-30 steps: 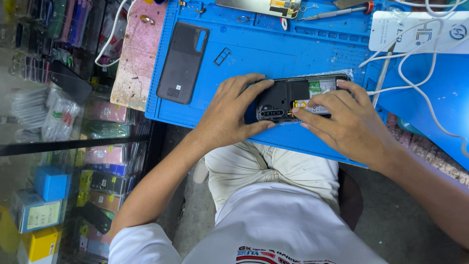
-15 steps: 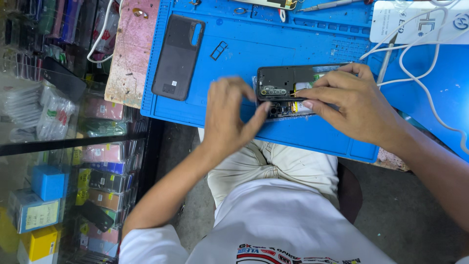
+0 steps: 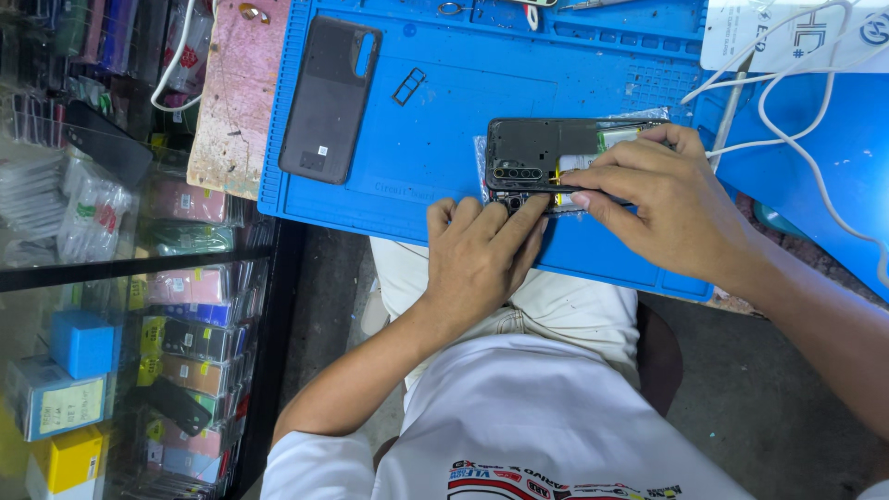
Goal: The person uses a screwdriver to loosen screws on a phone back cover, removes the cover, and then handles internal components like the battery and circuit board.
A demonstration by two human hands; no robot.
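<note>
Lying open on the blue mat (image 3: 444,176), at two o'clock from the left hand (image 3: 477,259), the phone (image 3: 556,162) sat near the desk's edge. Both hands' grips pressed together on it; the right hand (image 3: 671,208) could slip and scratch its parts.

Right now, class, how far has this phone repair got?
Done: the back cover is off and lies apart on the blue mat. In hand: the left hand and right hand press on the opened phone. Left: the phone's inside is uncovered.
</note>
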